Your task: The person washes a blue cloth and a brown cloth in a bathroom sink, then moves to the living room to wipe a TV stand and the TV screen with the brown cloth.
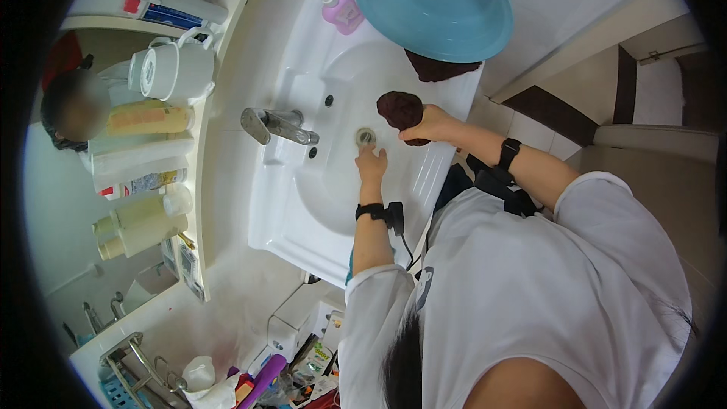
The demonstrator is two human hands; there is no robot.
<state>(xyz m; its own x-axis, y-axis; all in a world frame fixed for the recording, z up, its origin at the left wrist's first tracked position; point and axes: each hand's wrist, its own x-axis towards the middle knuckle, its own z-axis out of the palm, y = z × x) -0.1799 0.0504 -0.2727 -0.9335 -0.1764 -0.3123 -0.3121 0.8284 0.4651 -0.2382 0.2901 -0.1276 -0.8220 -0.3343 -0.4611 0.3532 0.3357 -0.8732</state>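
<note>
My left hand (372, 165) reaches down into the white ceramic sink (335, 193), fingertips at the metal drain (365, 136) and thumb held apart. The fingers partly cover the drain; whether they press on it I cannot tell. In my right hand (434, 125) is a bunched dark brown cloth (400, 109), held over the sink near its front rim. A second dark brown cloth (437, 68) lies partly hidden beneath a light blue plastic basin (437, 3) at the sink's right end. The chrome faucet (281, 126) points towards the drain.
A pink pump bottle (342, 12) stands on the sink's back right corner. Behind the sink runs a mirror shelf (207, 142) with white mugs (179, 65) and several bottles (150, 119). Mixed household items (309, 363) fill the space left of the sink.
</note>
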